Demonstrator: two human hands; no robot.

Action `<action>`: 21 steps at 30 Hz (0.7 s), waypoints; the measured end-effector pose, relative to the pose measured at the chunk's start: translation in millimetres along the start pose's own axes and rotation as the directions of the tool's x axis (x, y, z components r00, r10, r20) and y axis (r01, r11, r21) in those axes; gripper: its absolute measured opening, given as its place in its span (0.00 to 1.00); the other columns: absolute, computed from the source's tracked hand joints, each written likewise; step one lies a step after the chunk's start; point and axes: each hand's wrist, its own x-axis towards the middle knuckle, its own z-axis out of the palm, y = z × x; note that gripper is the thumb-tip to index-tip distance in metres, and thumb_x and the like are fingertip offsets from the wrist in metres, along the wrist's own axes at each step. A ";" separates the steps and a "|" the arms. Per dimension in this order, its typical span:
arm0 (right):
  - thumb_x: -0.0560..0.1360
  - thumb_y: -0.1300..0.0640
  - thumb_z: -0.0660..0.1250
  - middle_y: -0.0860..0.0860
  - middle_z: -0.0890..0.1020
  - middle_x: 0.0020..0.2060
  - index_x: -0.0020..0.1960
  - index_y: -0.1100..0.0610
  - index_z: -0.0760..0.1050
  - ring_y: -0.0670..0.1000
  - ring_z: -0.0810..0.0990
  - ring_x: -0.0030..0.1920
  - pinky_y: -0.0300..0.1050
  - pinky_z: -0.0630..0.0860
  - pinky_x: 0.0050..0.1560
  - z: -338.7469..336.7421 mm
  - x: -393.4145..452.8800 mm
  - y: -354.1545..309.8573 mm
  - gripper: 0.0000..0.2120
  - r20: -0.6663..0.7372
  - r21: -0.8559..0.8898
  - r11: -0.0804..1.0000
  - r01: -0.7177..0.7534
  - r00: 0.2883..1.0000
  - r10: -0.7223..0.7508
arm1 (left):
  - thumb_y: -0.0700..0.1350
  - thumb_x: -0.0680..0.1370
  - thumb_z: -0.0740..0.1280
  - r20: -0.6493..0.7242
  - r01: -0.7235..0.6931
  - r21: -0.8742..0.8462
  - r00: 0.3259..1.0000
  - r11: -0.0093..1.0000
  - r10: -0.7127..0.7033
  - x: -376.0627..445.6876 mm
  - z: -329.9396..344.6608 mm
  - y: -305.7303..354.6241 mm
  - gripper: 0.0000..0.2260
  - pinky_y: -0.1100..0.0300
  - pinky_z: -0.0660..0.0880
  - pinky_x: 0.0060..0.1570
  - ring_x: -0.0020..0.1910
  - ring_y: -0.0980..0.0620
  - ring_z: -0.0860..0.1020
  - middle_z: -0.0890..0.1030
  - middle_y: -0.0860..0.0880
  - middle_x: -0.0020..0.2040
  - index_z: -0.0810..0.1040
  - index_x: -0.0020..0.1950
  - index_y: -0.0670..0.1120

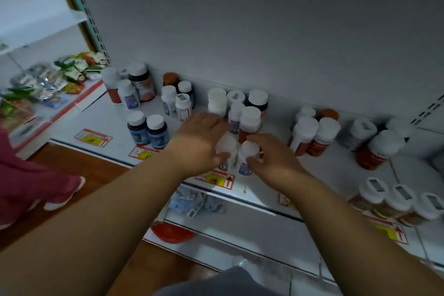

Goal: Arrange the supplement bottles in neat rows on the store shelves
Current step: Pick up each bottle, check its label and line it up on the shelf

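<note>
Far left, someone in pink clothes (26, 182) is standing on the brown floor (91, 166). Snack packs (60, 77) are lying on the next shelf over.

The white shelf (105, 115) is showing lots of bare room at its front left edge, by a yellow price tag (93, 137). Two blue bottles (147, 131) are standing side by side near that edge. Behind them, small groups of white-capped bottles are sitting along the back wall (264, 38).

In the middle, the left hand (201, 142) is gripping one white bottle (226, 149) right at the front edge. The right hand (271, 156) is pinching a second white bottle (248, 157) just beside it. The two bottles are touching.

To the right, red bottles (312, 137) are leaning, with open shelf in front. Three more capped bottles (398, 202) are lining up on the lower shelf (252, 226).
</note>
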 end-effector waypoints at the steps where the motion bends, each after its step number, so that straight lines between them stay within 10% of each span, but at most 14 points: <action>1: 0.73 0.55 0.68 0.46 0.71 0.55 0.64 0.47 0.70 0.48 0.73 0.54 0.33 0.66 0.47 1.9 1.9 -0.3 0.20 0.008 -0.004 1.000 -0.020 1.000 0.020 | 0.61 0.69 0.70 0.135 -0.053 0.021 0.990 0.998 0.049 10.3 0.0 -10.1 0.31 0.46 0.70 0.57 0.59 0.40 0.73 0.75 0.44 0.62 0.71 0.68 0.47; 5: 0.74 0.51 0.69 0.48 0.73 0.58 0.66 0.45 0.68 0.48 0.73 0.55 0.40 0.70 0.54 4.5 3.6 -6.0 0.22 0.032 -0.020 0.993 -0.112 0.993 0.113 | 0.64 0.70 0.67 0.399 -0.152 -0.062 0.902 0.986 0.164 29.1 15.3 -26.0 0.29 0.50 0.73 0.49 0.52 0.44 0.75 0.76 0.48 0.56 0.66 0.65 0.52; 15: 0.73 0.49 0.70 0.48 0.74 0.56 0.65 0.43 0.67 0.48 0.76 0.52 0.47 0.75 0.54 14.8 1.8 -16.6 0.23 -0.048 -0.046 0.985 -0.167 0.985 0.164 | 0.65 0.71 0.64 0.260 -0.187 -0.063 0.945 0.980 0.197 24.5 38.6 -36.5 0.27 0.55 0.65 0.42 0.49 0.46 0.75 0.77 0.48 0.52 0.66 0.63 0.50; 21: 0.73 0.45 0.68 0.45 0.73 0.61 0.69 0.42 0.63 0.45 0.73 0.59 0.44 0.73 0.58 2.3 -12.7 -23.2 0.27 -0.127 -0.005 0.987 -0.163 0.979 0.161 | 0.71 0.67 0.60 0.171 -0.137 -0.076 0.974 0.988 0.148 25.0 15.4 -25.9 0.34 0.51 0.67 0.56 0.57 0.47 0.72 0.73 0.50 0.59 0.68 0.64 0.51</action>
